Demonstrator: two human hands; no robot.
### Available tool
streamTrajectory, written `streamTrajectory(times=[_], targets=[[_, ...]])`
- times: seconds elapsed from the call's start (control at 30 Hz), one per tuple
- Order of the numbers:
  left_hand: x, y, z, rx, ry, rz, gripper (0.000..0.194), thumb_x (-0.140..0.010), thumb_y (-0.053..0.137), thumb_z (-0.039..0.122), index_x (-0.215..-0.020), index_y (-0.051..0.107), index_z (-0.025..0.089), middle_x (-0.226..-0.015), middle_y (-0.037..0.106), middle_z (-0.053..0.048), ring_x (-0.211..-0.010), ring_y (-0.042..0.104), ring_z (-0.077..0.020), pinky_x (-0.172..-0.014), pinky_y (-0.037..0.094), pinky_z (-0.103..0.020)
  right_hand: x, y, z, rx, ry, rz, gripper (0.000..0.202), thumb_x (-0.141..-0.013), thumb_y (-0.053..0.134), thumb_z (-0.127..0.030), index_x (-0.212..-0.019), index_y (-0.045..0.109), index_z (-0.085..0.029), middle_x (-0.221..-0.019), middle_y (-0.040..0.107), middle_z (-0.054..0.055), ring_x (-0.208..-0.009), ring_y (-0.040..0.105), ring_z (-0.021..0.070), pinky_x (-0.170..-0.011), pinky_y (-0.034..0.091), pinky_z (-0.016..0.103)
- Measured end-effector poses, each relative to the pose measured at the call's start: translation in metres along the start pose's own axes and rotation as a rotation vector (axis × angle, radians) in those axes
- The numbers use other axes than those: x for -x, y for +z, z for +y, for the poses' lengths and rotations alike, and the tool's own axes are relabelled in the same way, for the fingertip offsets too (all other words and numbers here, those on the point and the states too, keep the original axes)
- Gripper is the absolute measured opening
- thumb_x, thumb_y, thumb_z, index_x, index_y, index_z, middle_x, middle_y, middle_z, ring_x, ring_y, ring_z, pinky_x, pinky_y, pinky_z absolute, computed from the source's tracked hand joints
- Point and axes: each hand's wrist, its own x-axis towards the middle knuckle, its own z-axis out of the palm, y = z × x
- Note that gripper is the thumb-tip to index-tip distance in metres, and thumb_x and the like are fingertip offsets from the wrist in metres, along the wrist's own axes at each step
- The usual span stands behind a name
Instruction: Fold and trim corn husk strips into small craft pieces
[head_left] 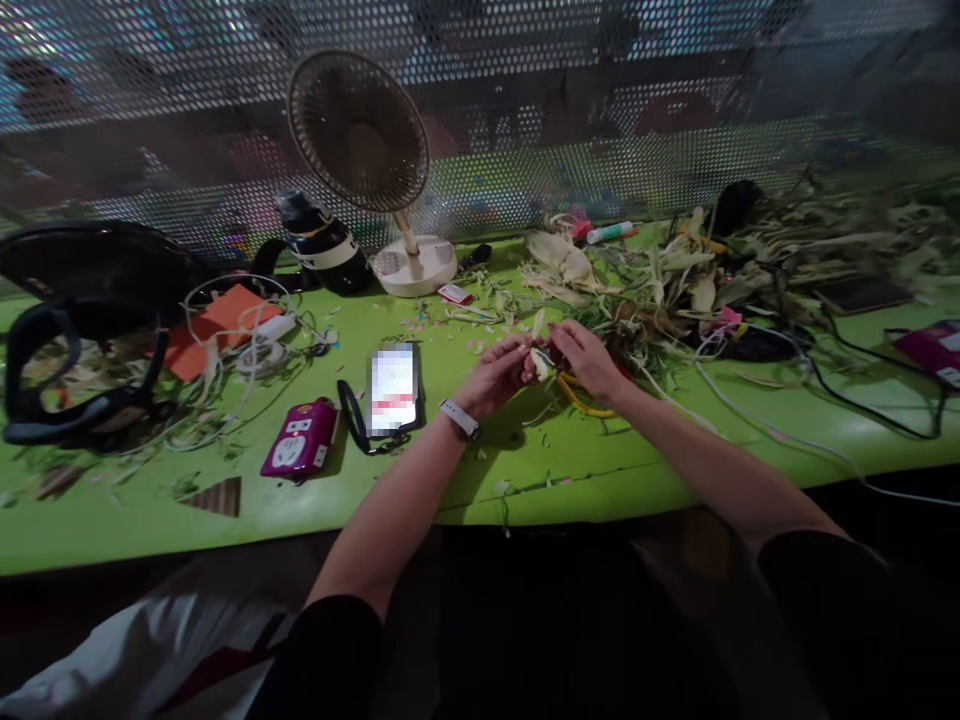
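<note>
My left hand [496, 376], with a watch on its wrist, is closed with its fingertips pinched on a small pale piece of husk [541, 366]. Close against it, my right hand [587, 362] is closed too, its thumb and fingers together at the husk. Something small and dark shows between the two hands; I cannot make out what it is. Below my right hand, a curved yellow loop [579, 398] lies on the green table [465, 495]. Dried husks [562, 262] and shredded leaves lie beyond the hands.
A lit phone [392, 390] and a purple power strip [300, 440] lie to the left. Behind them stand a fan [416, 268] and a dark bottle [330, 250]. An orange sheet [217, 325] is at far left. White cable [810, 450] and a heap of leaves [817, 235] occupy the right.
</note>
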Motion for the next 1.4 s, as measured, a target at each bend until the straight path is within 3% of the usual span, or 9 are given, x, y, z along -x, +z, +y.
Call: streamTrajectory(times=[0.1,0.17,0.3,0.5,0.7,0.8,0.87,1.0,1.4], targets=[[0.002,0.002,0.002,0.079,-0.031,-0.012,0.009,-0.079,0.073,0.022,-0.082,0.07,0.015,-0.051,0.048,0.006,-0.041,0.037,-0.0018,-0.051,0.043,-0.019,0.0,-0.002,-0.006,0.2,-0.197,0.142,0.044,-0.085,0.055,-0.066,-0.084,0.055,-0.022,-0.088,0.06,0.005,-0.085,0.053,0.0196,-0.078,0.042,0.034],[0.003,0.004,0.005,0.119,-0.059,0.011,0.006,-0.081,0.071,0.02,-0.081,0.069,0.014,-0.05,0.044,0.008,-0.037,0.03,0.0003,-0.047,0.039,-0.017,0.0,-0.002,-0.009,0.24,-0.263,0.025,0.041,-0.089,0.05,-0.062,-0.085,0.056,-0.022,-0.091,0.061,0.006,-0.087,0.054,0.0206,-0.078,0.041,0.034],[0.004,0.007,0.008,0.146,-0.046,0.078,0.004,-0.083,0.066,0.016,-0.079,0.067,0.014,-0.049,0.041,0.009,-0.035,0.025,0.002,-0.045,0.038,-0.013,0.004,0.006,-0.009,0.231,-0.258,-0.224,0.044,-0.092,0.045,-0.061,-0.072,0.048,-0.022,-0.067,0.053,0.001,-0.063,0.045,0.0154,-0.063,0.036,0.03],[0.001,0.006,0.009,0.097,0.053,0.162,0.01,-0.081,0.071,0.021,-0.076,0.065,0.015,-0.049,0.046,0.007,-0.039,0.038,-0.0009,-0.045,0.04,-0.014,0.005,0.019,-0.005,0.042,-0.2,-0.294,0.047,-0.09,0.045,-0.066,-0.07,0.044,-0.022,-0.063,0.051,-0.001,-0.061,0.046,0.0137,-0.062,0.039,0.028],[-0.001,-0.001,0.012,0.113,-0.002,0.099,0.02,-0.085,0.064,0.035,-0.077,0.066,0.017,-0.05,0.051,0.004,-0.043,0.044,-0.0061,-0.052,0.046,-0.022,0.004,0.021,-0.004,-0.124,-0.16,-0.177,0.051,-0.084,0.051,-0.071,-0.075,0.052,-0.021,-0.063,0.052,-0.002,-0.059,0.051,0.0124,-0.061,0.042,0.028],[-0.004,-0.004,0.008,0.059,-0.024,0.103,0.016,-0.081,0.063,0.032,-0.076,0.067,0.017,-0.053,0.055,0.002,-0.046,0.048,-0.0086,-0.054,0.045,-0.024,0.002,0.023,-0.001,-0.181,-0.114,-0.135,0.052,-0.081,0.055,-0.072,-0.077,0.053,-0.021,-0.063,0.053,-0.003,-0.057,0.051,0.0108,-0.059,0.043,0.026],[-0.007,-0.006,0.002,0.025,0.022,0.093,0.008,-0.075,0.066,0.024,-0.078,0.068,0.017,-0.054,0.057,0.002,-0.049,0.049,-0.0087,-0.056,0.045,-0.023,0.001,0.024,0.001,-0.212,-0.082,-0.129,0.053,-0.08,0.055,-0.073,-0.076,0.052,-0.021,-0.061,0.052,-0.003,-0.054,0.049,0.0099,-0.056,0.043,0.025],[-0.01,-0.008,-0.007,-0.045,0.183,0.1,0.02,-0.064,0.079,0.022,-0.082,0.071,0.017,-0.062,0.061,0.004,-0.053,0.049,-0.0059,-0.059,0.044,-0.021,0.0,0.026,0.004,-0.242,-0.073,-0.149,0.053,-0.08,0.054,-0.073,-0.073,0.051,-0.021,-0.058,0.05,-0.004,-0.051,0.048,0.0093,-0.052,0.041,0.025],[-0.011,-0.001,-0.017,-0.03,0.3,0.182,0.021,-0.06,0.086,0.022,-0.075,0.071,0.018,-0.084,0.073,-0.001,-0.082,0.065,-0.012,-0.08,0.048,-0.026,0.003,0.02,0.0,-0.027,-0.157,-0.211,0.02,-0.087,0.052,-0.04,-0.078,0.051,-0.022,-0.058,0.053,-0.003,-0.054,0.051,0.0131,-0.056,0.042,0.028]])
